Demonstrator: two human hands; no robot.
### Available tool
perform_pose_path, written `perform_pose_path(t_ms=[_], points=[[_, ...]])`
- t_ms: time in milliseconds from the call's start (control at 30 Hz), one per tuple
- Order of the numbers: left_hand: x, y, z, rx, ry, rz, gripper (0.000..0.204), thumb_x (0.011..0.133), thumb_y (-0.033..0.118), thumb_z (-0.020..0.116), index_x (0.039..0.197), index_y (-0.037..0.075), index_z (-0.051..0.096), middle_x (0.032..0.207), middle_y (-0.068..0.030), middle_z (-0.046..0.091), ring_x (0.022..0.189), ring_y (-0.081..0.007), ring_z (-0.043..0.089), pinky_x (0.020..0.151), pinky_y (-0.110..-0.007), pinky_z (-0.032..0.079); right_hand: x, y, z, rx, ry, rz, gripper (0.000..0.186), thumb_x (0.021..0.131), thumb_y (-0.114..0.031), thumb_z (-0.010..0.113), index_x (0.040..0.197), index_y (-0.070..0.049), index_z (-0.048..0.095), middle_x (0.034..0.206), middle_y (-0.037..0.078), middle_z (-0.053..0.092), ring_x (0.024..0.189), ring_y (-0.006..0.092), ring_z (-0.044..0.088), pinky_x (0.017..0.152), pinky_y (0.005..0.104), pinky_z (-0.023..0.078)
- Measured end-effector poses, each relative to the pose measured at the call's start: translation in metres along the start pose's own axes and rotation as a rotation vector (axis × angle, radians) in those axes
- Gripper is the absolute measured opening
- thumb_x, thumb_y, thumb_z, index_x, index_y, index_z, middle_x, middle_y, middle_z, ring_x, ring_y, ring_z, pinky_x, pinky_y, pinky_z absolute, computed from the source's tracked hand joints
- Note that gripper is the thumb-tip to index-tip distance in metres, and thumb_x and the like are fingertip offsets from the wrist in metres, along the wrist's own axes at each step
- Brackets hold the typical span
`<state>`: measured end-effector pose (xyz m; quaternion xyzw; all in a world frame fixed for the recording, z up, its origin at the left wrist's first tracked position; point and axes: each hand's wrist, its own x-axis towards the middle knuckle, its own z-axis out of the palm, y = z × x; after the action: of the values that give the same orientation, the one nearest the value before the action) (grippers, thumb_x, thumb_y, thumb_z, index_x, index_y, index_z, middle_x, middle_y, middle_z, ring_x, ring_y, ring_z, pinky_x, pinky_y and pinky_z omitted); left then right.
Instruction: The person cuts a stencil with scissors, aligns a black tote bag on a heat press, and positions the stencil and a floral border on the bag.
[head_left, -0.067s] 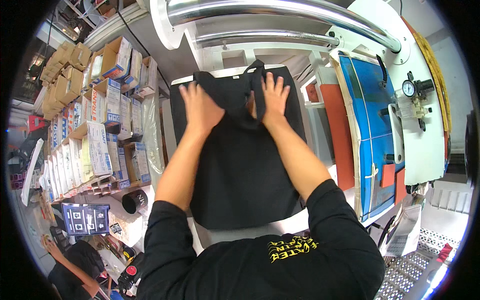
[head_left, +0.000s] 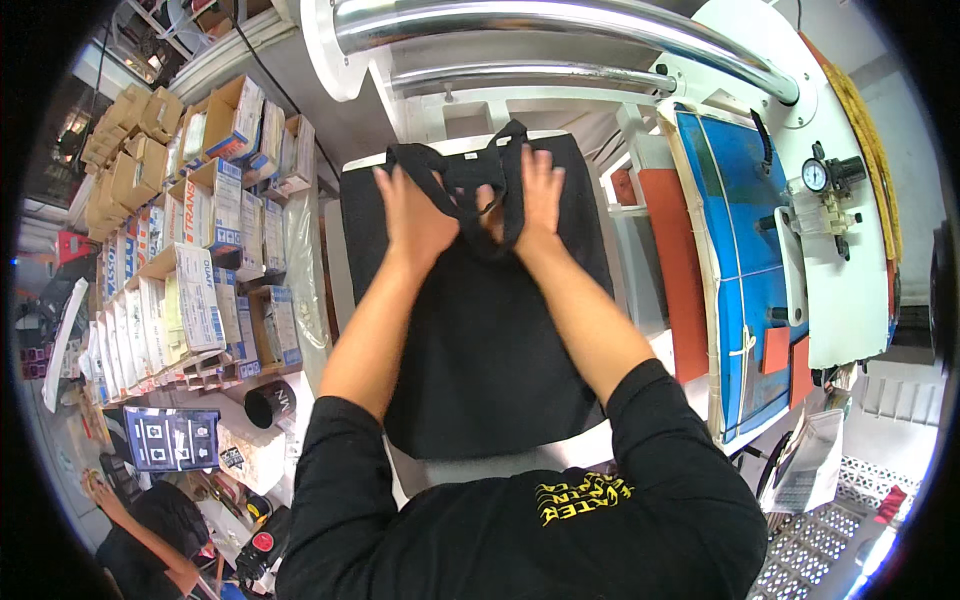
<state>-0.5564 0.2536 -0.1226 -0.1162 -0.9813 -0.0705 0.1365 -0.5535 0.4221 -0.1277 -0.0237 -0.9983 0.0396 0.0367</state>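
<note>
A black fabric tote bag [head_left: 490, 350] lies flat on a black padded board [head_left: 585, 215], its straps at the far end. My left hand [head_left: 421, 222] rests at the left strap, fingers stretched forward and thumb turned inward. On the other side my right hand [head_left: 538, 200] has its fingers extended, and a loop of the right strap [head_left: 513, 180] crosses between its thumb and fingers. Both hands are open, pressing or touching the straps rather than gripping them. Small pale tags show at the bag's far edge.
Thick chrome bars [head_left: 560, 18] span the machine frame beyond the board. At right stand a blue panel tied with cord [head_left: 745, 260] and a pressure gauge [head_left: 816, 177]. Cardboard boxes [head_left: 215, 205] fill the left side. Another person's arm [head_left: 140, 530] shows at lower left.
Both hands have moved slightly inward, toward each other. The straps have shifted with them, and my right thumb now shows inside the strap loop.
</note>
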Motion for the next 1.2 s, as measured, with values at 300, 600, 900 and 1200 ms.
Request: perform_pose_path(t_ms=[300, 600, 900, 1200], points=[[0.149, -0.076, -0.001, -1.070, -0.606, -0.432, 0.033, 0.098, 0.025, 0.053, 0.118, 0.006, 0.071, 0.116, -0.0126, 0.073, 0.100, -0.0353, 0.072, 0.087, -0.047, 0.056, 0.001, -0.018, 0.008, 0.094, 0.013, -0.100, 0.065, 0.093, -0.048, 0.053, 0.143, -0.007, 0.052, 0.152, 0.015, 0.045, 0.146, 0.0295, 0.034, 0.119, 0.0537, 0.023], [0.025, -0.025, 0.019, -0.079, -0.006, 0.216, 0.047, 0.100, 0.037, 0.053, 0.140, 0.012, 0.056, 0.145, -0.0146, 0.054, 0.137, -0.0360, 0.047, 0.116, -0.057, 0.031, 0.039, 0.020, 0.007, 0.069, -0.069, -0.168, 0.078, 0.099, -0.066, 0.035, 0.158, -0.014, 0.033, 0.167, 0.008, 0.025, 0.154, 0.0334, 0.018, 0.125, 0.0534, 0.012], [-0.117, -0.006, -0.044, -0.183, -0.244, 0.419, 0.066, 0.088, 0.045, 0.066, 0.147, 0.020, 0.052, 0.160, -0.0101, 0.038, 0.149, -0.0411, 0.028, 0.120, -0.062, 0.020, -0.098, 0.024, -0.007, 0.139, -0.079, -0.219, 0.078, 0.099, -0.059, 0.044, 0.159, -0.010, 0.030, 0.167, 0.017, 0.021, 0.156, 0.0375, 0.012, 0.125, 0.0551, 0.006], [-0.237, -0.012, -0.071, -0.068, -0.264, 0.181, 0.079, 0.091, 0.048, 0.064, 0.156, 0.012, 0.038, 0.165, -0.0165, 0.026, 0.154, -0.0417, 0.016, 0.123, -0.059, 0.010, -0.224, 0.095, -0.023, -0.006, -0.147, -0.088, 0.084, 0.099, -0.063, 0.042, 0.160, -0.009, 0.026, 0.168, 0.019, 0.017, 0.156, 0.0351, 0.009, 0.125, 0.0539, 0.004]])
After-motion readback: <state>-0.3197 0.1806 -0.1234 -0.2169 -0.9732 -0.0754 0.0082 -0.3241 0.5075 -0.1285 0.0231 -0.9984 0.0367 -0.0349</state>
